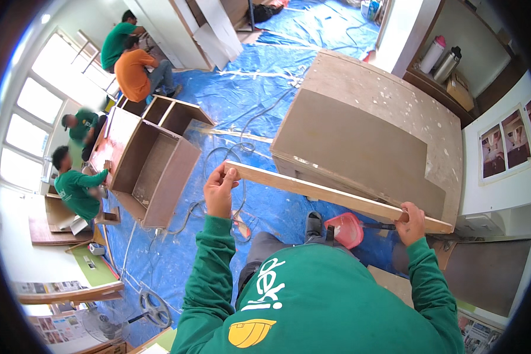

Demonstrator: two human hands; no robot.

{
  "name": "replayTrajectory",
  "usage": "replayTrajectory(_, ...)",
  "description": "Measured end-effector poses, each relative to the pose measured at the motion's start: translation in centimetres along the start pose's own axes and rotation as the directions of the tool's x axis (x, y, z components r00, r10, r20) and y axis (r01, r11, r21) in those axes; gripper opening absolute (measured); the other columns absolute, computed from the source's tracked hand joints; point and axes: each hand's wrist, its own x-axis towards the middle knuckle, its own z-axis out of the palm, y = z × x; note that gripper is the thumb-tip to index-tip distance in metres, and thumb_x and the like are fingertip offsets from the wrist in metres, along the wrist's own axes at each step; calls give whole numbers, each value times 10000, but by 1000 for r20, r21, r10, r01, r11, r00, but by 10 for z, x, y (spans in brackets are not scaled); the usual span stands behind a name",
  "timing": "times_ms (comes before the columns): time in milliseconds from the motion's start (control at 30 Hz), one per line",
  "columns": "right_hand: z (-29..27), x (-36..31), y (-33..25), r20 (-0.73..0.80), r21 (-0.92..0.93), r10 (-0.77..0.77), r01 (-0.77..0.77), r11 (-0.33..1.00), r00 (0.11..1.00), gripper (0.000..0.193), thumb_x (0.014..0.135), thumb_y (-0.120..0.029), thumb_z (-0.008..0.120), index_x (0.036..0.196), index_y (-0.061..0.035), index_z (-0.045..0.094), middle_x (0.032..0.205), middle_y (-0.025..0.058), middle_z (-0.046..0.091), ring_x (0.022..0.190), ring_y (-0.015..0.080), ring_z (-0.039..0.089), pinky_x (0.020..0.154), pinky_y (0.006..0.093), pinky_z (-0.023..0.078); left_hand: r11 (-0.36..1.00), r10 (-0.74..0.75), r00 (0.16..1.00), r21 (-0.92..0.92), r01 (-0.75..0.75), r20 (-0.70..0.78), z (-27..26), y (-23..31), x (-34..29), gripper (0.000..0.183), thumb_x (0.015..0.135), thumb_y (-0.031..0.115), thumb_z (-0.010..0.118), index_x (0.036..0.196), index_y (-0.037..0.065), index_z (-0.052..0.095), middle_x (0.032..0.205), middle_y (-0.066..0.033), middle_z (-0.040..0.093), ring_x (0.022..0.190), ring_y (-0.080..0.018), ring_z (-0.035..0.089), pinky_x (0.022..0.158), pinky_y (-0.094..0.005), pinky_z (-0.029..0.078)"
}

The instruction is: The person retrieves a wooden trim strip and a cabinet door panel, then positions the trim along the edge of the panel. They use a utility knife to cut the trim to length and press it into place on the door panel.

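A long, narrow wooden board (318, 190) spans the space in front of me, held level between both hands. Round its left end my left hand (221, 187) is closed, thumb on the near face. Farther right, my right hand (411, 223) grips the board a little short of its right end. Just beyond the board stands a large brown workbench-like box (360, 124) with a darker flat panel (351, 138) lying on its top. Whether the board touches the box I cannot tell. Below the board, a pink dustpan-like scoop (344, 230) lies near my feet.
Blue plastic sheeting (259, 127) covers the floor, with a cable (209, 156) looped across it. An open wooden cabinet (153, 171) stands at left, with several people in green or orange beside and behind it. A fan (103, 324) is at lower left; bottles (432, 54) stand on the right shelf.
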Motion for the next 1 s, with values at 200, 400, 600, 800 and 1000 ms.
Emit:
replayTrajectory(200,19,38,71,127,-1,53,-54,999,990,398,691,-137,808,1043,-76,632,1011,127,612,991,355,594,894,444,460,974,-162,982,175,143,97,70,-93,81,367,947,210,713,1269,43,657,1035,-14,691,850,-98,633,715,-261,519)
replayTrajectory(400,39,45,94,143,-16,187,-187,982,972,408,664,-112,808,1045,-68,668,1009,112,589,1003,337,588,889,446,466,767,18,980,626,-139,196,117,-139,126,278,906,253,734,1081,38,748,942,-103,649,842,-197,610,755,-336,505)
replayTrajectory(600,65,52,101,124,8,208,-211,978,970,395,661,-103,804,1030,-68,670,1017,109,595,1013,339,577,904,446,464,648,34,983,745,-158,178,116,-154,135,259,895,263,734,1034,45,752,933,-116,651,850,-230,623,793,-358,518)
replayTrajectory(800,74,50,111,89,41,228,-232,972,970,355,653,-102,799,983,-74,672,1004,120,592,1020,360,569,902,454,465,640,37,986,753,-150,165,126,-157,137,291,906,271,731,1074,34,729,979,-117,656,879,-231,629,789,-373,528)
replayTrajectory(1000,90,51,119,81,-4,194,-194,981,978,352,697,-202,773,1030,-116,697,1036,130,598,1061,358,556,922,489,453,701,-118,948,701,-131,295,79,-192,176,288,938,274,695,1075,22,714,1086,-149,678,1043,-244,634,817,-384,535)
